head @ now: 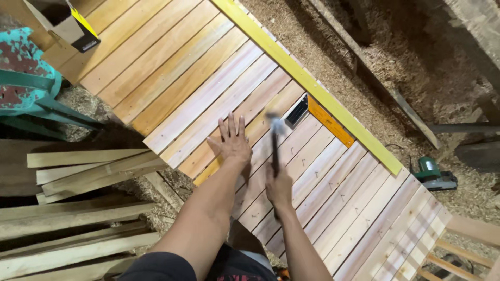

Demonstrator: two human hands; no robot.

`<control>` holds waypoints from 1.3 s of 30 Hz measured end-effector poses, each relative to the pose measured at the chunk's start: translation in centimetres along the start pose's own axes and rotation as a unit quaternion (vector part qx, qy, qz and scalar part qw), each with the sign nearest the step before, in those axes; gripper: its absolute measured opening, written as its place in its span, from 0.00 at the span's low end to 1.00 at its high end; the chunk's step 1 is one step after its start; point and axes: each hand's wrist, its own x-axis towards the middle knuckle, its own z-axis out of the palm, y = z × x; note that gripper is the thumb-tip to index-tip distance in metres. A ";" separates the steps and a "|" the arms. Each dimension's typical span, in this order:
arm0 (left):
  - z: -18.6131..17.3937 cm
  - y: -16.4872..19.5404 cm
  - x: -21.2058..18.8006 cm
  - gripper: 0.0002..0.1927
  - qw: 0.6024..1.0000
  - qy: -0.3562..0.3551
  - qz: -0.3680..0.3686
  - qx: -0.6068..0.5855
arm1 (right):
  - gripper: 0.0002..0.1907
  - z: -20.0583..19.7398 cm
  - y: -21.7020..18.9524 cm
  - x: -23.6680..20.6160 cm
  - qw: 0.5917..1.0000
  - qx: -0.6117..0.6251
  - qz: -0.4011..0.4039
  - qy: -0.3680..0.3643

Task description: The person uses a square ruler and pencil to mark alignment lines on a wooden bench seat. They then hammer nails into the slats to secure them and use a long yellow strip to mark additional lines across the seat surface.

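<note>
**Hammer raised over slats**

Right hand (279,188) grips a blurred hammer (274,140), fingers wrapped tight; left hand (234,141) lies open and flat, empty, on the slatted panel (219,88). Likely mid-nailing; the next blow needs a square strike beside the yellow straightedge (312,86)

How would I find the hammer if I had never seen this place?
Start at the big panel of wooden slats that fills the middle, with a long yellow strip along its far edge. Near the middle, the left hand lies flat on the slats. Just beside it, the right hand grips the hammer: a dark handle with a blurred grey metal head, the only metal tool over the wood.
</note>
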 end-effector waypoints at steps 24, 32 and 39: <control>0.9 -0.1 0.7 0.40 1.000 0.015 0.013 -0.001 | 0.21 0.5 -0.3 -0.4 0.984 -0.064 0.142 -0.082; 0.7 -0.5 0.7 0.42 1.000 0.013 0.024 0.009 | 0.22 -0.4 -0.6 -1.3 0.979 -0.057 0.182 -0.068; 1.3 1.5 -0.8 0.38 0.998 0.018 0.068 -0.006 | 0.21 -5.0 -2.1 -4.3 0.989 0.090 0.103 0.055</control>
